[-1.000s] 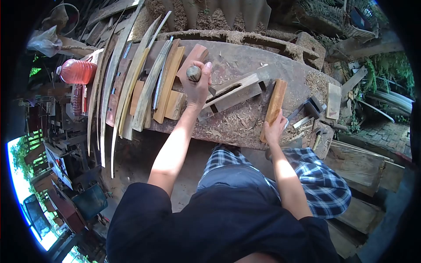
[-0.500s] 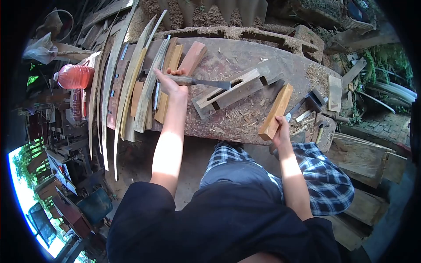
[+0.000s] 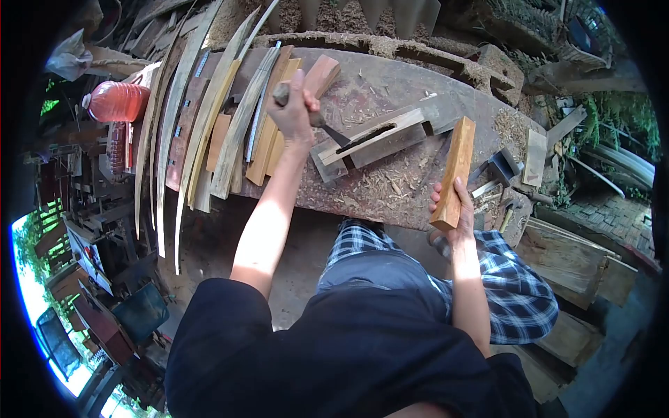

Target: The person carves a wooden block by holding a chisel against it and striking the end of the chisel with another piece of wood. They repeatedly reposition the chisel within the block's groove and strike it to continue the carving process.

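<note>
My left hand (image 3: 294,118) is closed around the handle of a chisel (image 3: 336,134), whose blade slants down to the slot in a wooden block (image 3: 380,139). The block lies at an angle on the workbench (image 3: 362,76) among wood chips. To the right, my right hand (image 3: 454,209) grips the lower end of a squared wooden bar (image 3: 456,171), which is raised above the bench's front edge.
Long wooden strips (image 3: 185,104) and short boards lie across the bench's left side. A red-liquid bottle (image 3: 118,102) stands beyond them. At the right are a dark metal tool (image 3: 503,167), a hammer (image 3: 509,209) and a flat wood piece (image 3: 534,158).
My left hand has turned the chisel from nearly level to slanting down, with its tip now at the block's slot. My right hand has shifted, and the bar stands more upright.
</note>
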The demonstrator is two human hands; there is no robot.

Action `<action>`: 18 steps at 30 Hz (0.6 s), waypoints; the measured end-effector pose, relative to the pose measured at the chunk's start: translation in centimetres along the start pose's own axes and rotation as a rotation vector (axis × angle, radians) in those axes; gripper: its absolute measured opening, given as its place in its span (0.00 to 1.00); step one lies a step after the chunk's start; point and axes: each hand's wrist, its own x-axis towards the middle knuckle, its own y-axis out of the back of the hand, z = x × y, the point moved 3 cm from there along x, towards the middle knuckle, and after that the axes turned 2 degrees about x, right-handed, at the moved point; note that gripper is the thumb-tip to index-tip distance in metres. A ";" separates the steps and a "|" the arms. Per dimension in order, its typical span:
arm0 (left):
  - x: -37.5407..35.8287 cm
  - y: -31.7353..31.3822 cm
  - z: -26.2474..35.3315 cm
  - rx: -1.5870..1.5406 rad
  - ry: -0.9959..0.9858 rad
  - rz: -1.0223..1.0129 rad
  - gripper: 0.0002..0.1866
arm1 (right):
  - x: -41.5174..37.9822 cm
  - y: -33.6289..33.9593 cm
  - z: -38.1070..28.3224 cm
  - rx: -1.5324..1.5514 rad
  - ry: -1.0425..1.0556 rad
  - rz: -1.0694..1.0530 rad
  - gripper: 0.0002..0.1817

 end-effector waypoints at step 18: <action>-2.7 -2.1 -2.7 0.452 -0.341 -0.227 0.14 | -2.7 -8.3 -0.9 -0.858 0.289 -0.104 0.41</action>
